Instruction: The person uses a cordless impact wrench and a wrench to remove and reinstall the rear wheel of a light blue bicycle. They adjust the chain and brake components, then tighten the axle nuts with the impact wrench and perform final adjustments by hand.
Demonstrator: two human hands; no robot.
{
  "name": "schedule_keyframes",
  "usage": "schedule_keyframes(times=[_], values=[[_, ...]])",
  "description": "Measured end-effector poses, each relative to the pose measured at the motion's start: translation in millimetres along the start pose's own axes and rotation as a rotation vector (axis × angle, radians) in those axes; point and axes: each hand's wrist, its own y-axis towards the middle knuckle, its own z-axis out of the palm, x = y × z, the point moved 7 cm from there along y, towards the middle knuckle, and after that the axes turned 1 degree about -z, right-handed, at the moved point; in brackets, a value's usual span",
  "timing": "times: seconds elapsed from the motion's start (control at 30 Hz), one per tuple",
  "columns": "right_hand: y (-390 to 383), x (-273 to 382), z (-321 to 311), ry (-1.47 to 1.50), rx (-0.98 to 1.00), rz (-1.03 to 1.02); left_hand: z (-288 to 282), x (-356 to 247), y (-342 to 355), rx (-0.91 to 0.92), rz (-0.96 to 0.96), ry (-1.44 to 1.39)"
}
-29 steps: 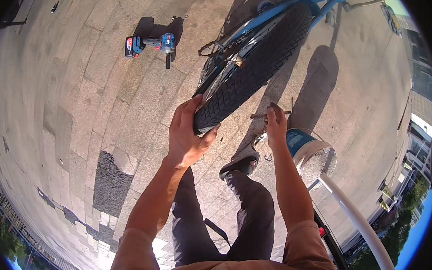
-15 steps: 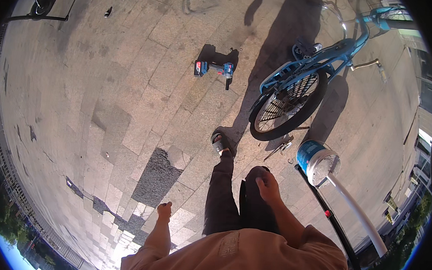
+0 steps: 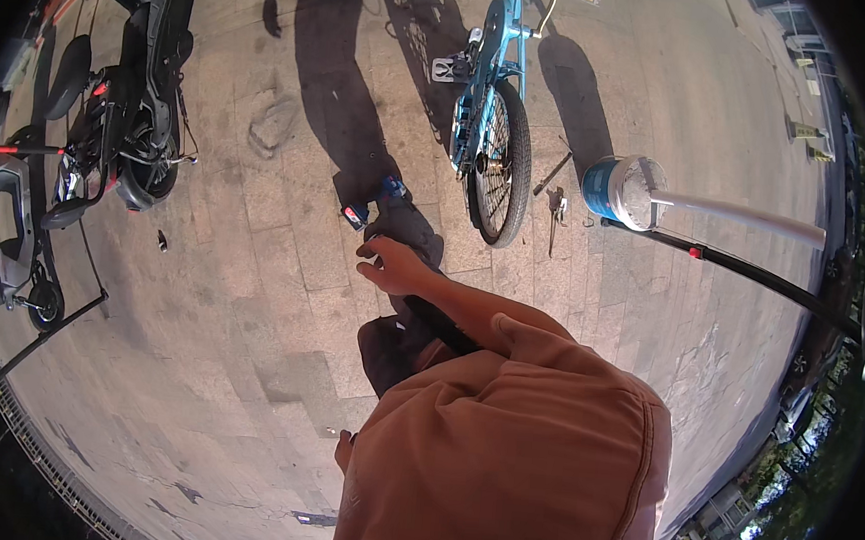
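My right hand [image 3: 389,265] reaches out ahead of my body. Its fingers are loosely bent and apart, with nothing seen in them. Just beyond it, partly in shadow on the paving, lies a blue cordless power tool with a red-marked battery [image 3: 355,216]; its blue head [image 3: 394,188] points away from me. My left hand [image 3: 344,450] hangs low beside my body, mostly hidden by my shirt; the little that shows looks loose and bears nothing visible. Farther right stands a light blue bicycle [image 3: 501,144], its black-tyred wheel toward me.
A white and blue bucket [image 3: 627,191] with a pale pipe [image 3: 747,218] in it stands right of the bicycle, beside a black pole [image 3: 753,275]. Hand tools [image 3: 555,213] lie between bucket and wheel. Black scooters [image 3: 129,98] fill the far left.
My body has turned and leaned toward the power tool. The right hand has gone from my thigh out close to the tool; the left has drawn back beside my body.
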Motion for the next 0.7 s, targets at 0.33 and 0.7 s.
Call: schedule_keyframes(times=[0.33,0.7], values=[[-106.8,-60.8,-66.2,0.191,-0.571,0.342,-141.3,-209.4,65.1,-0.102,-0.155,-0.112],[-203.8,-201.3,-70.2,0.711,-0.713,0.599,-66.7,-349.4,-15.6,-0.250,-0.091,0.533]])
